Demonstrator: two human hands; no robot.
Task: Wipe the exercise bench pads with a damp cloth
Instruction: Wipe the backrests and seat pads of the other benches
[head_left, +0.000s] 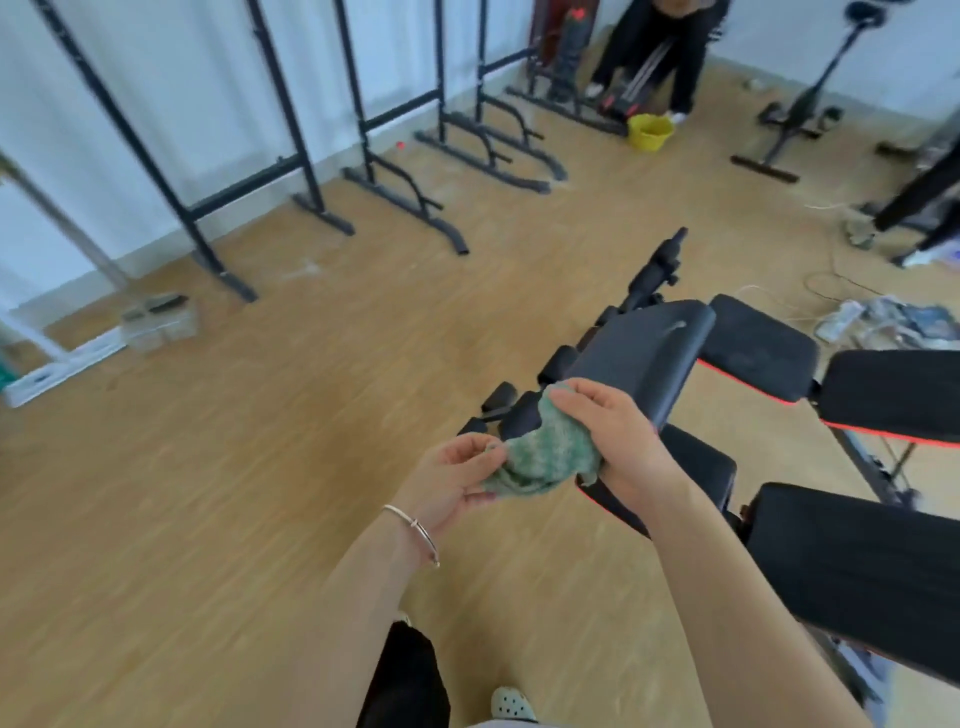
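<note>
Black cushioned bench pad (654, 348) waits at one o'clock: our left hand (457, 478) pinches and our right hand (618, 431) grips the crumpled green cloth (545, 457); we should fold it flat.

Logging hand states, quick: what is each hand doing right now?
Left hand: pinches the edge of the crumpled green terry cloth.
Right hand: grips the same cloth.

Both forearms extended forward and converged. The left hand (454, 475) pinched the cloth (550, 454) between thumb and fingers; the right hand (621, 439) gripped it from above, fingers curled.
</note>
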